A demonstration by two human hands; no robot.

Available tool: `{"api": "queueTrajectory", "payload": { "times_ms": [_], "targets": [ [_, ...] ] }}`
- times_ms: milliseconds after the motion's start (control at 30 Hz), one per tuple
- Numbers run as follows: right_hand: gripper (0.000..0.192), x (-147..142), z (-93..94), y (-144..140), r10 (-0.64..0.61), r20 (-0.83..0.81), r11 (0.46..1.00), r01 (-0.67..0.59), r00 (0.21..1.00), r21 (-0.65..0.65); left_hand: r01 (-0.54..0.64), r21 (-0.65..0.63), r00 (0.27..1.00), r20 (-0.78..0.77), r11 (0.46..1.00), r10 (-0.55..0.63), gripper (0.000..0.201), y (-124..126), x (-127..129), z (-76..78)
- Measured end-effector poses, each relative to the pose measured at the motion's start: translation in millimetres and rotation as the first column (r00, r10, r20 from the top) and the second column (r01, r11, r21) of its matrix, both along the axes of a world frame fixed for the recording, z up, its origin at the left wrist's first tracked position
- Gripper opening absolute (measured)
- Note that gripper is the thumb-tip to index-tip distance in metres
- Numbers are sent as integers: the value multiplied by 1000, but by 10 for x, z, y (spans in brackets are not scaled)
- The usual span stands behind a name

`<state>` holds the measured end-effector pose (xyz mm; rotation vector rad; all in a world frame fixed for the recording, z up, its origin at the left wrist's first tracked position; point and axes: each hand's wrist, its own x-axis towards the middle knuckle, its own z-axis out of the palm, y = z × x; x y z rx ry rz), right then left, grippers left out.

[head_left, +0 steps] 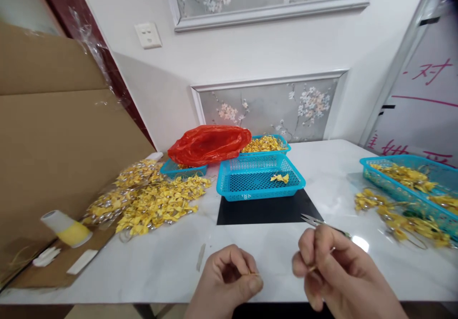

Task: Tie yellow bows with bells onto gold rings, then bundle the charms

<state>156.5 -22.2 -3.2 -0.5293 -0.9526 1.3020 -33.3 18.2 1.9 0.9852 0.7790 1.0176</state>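
Pointed tool (319, 222) behind right hand (336, 266)

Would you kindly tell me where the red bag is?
In the head view, the red bag is slightly left of centre, near the wall, behind the central blue basket.

The basket (265, 193) is blue, latticed; bag (207, 146), red; bows (161, 204), yellow; mat (268, 214), black; tabletop (250, 242), white; wall panel (265, 103), grey with pink-and-white blossoms (313, 104).
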Motion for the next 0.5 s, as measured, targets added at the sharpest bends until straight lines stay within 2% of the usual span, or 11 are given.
{"api": "queueTrajectory", "payload": {
  "times_ms": [67,133,267,400,500],
  "targets": [
    [28,-83,25,-6,97,-147,991,-109,984,-76,38,-69,992,122,997,-29,32,-18,14,16],
    [33,-139,52,-21,71,-142,990,-87,987,-108,46,-84,984,175,995,-31,33,-28,20,22],
    [32,-140,48,-71,-123,102,992,125,987,-18,-23,-62,990,139,998,32,34,-28,12,-16],
    [26,-68,19,-98,-201,361,974,147,911,170,-62,-50,991,118,997,67,35,-25,13,-76],
    [23,19,22,-94,-320,459,939,214,829,268,-58,-37,995,85,998,61,35,-22,17,-97]
  ]
}}
